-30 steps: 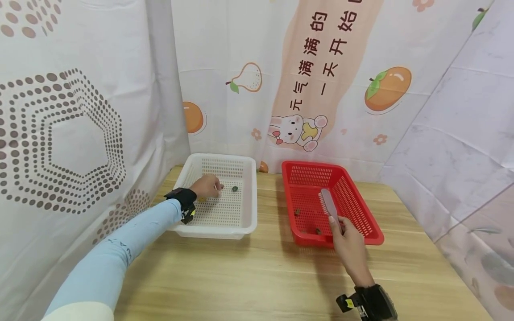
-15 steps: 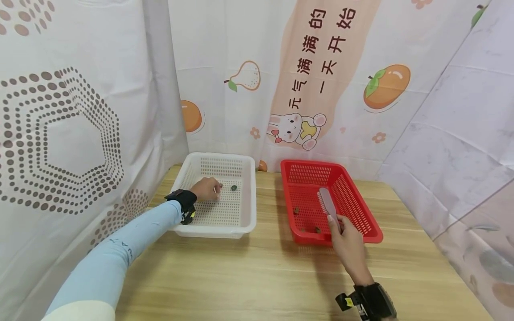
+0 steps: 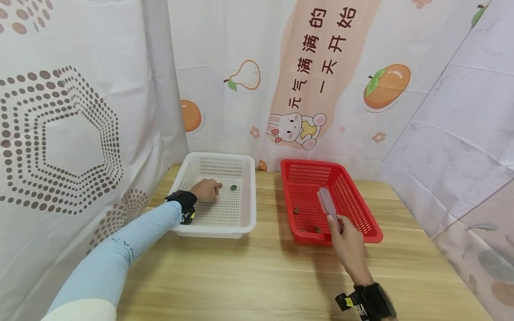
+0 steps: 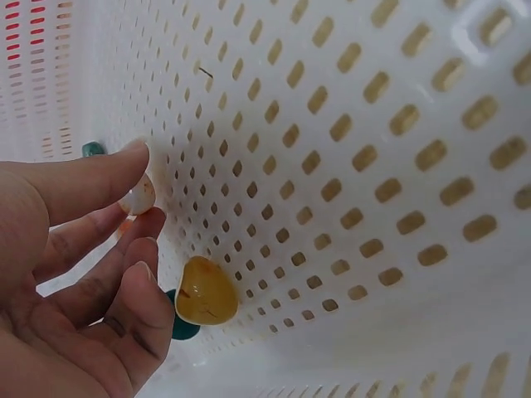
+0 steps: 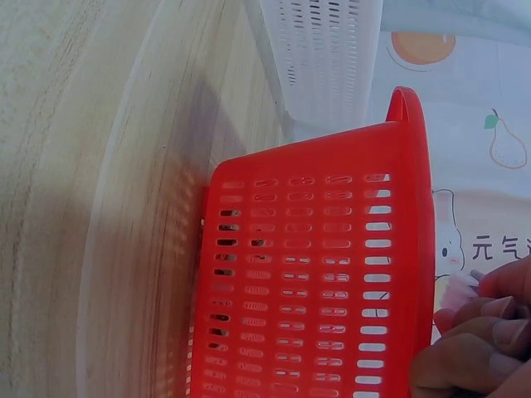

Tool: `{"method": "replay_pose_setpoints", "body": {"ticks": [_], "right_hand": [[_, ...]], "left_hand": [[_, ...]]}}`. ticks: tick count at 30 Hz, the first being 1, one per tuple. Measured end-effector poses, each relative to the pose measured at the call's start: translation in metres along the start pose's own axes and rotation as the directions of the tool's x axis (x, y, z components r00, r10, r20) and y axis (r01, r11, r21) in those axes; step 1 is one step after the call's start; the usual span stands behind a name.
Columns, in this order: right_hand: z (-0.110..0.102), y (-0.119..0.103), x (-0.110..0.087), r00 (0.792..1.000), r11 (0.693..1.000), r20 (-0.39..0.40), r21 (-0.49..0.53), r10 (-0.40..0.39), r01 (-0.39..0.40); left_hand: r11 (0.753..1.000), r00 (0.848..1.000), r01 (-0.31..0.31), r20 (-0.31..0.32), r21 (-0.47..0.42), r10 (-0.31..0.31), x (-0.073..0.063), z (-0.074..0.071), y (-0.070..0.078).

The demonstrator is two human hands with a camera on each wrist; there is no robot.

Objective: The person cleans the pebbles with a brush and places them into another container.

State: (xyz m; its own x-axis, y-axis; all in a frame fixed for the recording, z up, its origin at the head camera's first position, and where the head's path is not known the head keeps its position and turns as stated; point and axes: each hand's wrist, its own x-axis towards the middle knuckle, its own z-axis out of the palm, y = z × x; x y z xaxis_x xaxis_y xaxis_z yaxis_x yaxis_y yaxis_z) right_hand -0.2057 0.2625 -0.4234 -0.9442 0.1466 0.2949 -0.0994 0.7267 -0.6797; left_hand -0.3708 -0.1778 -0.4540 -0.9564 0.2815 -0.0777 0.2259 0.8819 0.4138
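My left hand (image 3: 205, 191) reaches down into the white basket (image 3: 248, 214). In the left wrist view, its thumb and fingers pinch a small whitish stone (image 4: 141, 196) with orange markings. A glossy yellow stone (image 4: 207, 292) lies on the basket floor close to the fingertips, partly covering a teal stone (image 4: 186, 328). Farther off sits a dark green stone (image 3: 234, 187). My right hand (image 3: 348, 238) grips the handle of a lilac hairbrush (image 3: 327, 203), bristles facing left, held over the red basket (image 3: 371, 225). In the right wrist view the curled fingers (image 5: 473, 356) show at the edge.
Inside the red basket lie several small dark brownish pieces, one of them (image 3: 296, 211) toward the left wall. Both baskets stand apart on a wooden table (image 3: 241, 276). A printed curtain (image 3: 225, 111) hangs behind them, and another curtain (image 3: 76, 147) hangs along the left.
My left hand shifts slightly inside the white basket, and the yellow stone seen beside it earlier is now hidden in the head view. The right hand and hairbrush stay nearly still.
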Motion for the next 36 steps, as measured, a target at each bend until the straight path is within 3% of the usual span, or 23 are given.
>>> {"method": "replay_pose_setpoints", "body": {"ticks": [8, 23, 36], "right_hand": [[0.0, 0.0004, 0.0, 1.0, 1.0, -0.011, -0.001, 0.001, -0.001], [-0.0003, 0.0003, -0.0008, 1.0, 1.0, -0.011, -0.007, 0.005, -0.006], [-0.0009, -0.0005, -0.001, 1.0, 1.0, 0.001, -0.001, 0.013, -0.013]], "left_hand": [[1.0, 1.0, 0.023, 0.007, -0.002, -0.023, 0.0017, 0.0005, -0.0003], [1.0, 1.0, -0.009, 0.025, -0.007, 0.009, 0.004, 0.0048, -0.0036], [1.0, 0.999, 0.005, 0.034, 0.012, -0.006, 0.0015, 0.0017, 0.0007]]}}
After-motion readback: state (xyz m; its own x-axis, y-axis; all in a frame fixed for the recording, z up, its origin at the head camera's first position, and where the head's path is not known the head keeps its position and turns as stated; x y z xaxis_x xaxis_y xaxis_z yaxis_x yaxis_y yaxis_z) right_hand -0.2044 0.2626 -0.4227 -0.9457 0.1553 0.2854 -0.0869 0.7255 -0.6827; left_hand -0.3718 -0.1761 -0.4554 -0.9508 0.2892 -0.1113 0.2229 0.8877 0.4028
